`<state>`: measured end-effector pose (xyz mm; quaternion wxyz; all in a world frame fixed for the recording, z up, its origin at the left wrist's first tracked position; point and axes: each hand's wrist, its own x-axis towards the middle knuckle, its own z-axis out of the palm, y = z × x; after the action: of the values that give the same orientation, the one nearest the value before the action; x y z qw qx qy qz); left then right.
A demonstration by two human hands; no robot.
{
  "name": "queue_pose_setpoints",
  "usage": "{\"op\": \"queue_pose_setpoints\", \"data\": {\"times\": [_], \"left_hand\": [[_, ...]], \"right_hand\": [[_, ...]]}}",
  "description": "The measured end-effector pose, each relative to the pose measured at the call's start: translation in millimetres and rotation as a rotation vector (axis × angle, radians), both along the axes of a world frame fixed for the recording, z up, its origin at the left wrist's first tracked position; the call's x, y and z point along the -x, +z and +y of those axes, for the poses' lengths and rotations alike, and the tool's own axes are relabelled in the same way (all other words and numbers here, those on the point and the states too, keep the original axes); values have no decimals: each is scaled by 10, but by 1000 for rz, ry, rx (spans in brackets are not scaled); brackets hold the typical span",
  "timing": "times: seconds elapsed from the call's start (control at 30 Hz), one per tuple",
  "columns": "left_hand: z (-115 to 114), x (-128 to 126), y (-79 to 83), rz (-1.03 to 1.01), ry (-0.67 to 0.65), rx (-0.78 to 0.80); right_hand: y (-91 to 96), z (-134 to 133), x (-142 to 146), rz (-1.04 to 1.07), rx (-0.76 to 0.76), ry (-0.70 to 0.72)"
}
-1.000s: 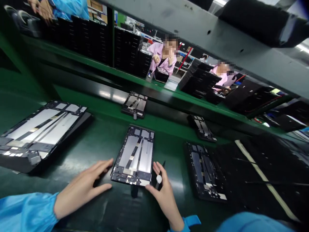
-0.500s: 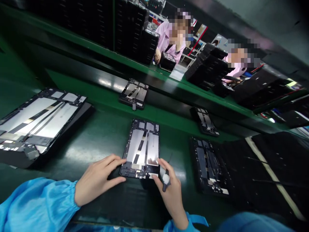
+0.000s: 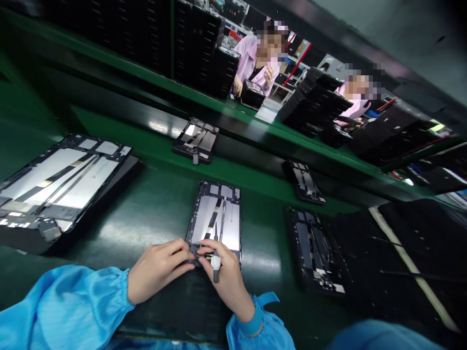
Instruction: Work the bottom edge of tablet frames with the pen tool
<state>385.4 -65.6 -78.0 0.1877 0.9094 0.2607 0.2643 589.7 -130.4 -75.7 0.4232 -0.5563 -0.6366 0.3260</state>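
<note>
A black tablet housing (image 3: 215, 218) with silver panels and dark strips lies face up on the green belt (image 3: 109, 204) in front of me. My left hand (image 3: 157, 268) curls around its near left edge. My right hand (image 3: 226, 277) lies over the near end, shut on a slim dark screwdriver (image 3: 215, 265) with a white collar. The screwdriver's tip is hidden under my fingers. A larger open housing (image 3: 62, 187) sits to the left, and a dark one (image 3: 314, 250) lies to the right.
Further housings (image 3: 196, 141) (image 3: 303, 182) sit up the belt. Beyond a raised green ledge (image 3: 153, 95), stacks of black units (image 3: 197, 46) stand before co-workers in pink smocks (image 3: 253, 63) (image 3: 352, 95). A black mat (image 3: 412, 267) with a pale strip lies at right.
My right hand has moved left from beside the housing onto its near end, with the screwdriver. My left hand has closed in on the near edge. The view has shifted slightly.
</note>
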Motion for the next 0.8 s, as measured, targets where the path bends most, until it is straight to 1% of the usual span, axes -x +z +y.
{"op": "queue_pose_setpoints", "data": {"times": [0.1,0.4,0.47,0.57,0.7,0.8], "left_hand": [[-1,-14,-3,13,0,-47],[-8,-29,-10,15,19,-92],[-17,-32,-7,-23,18,-16],[-28,-33,7,-78,10,175],[-21,-44,24,-133,0,312],[-6,-55,32,-158,35,447]], "right_hand": [[3,3,4,9,-1,2],[23,11,10,23,-20,8],[24,14,12,22,-28,9],[30,16,10,-1,-23,7],[42,10,4,-5,21,16],[46,5,10,-3,35,16]]}}
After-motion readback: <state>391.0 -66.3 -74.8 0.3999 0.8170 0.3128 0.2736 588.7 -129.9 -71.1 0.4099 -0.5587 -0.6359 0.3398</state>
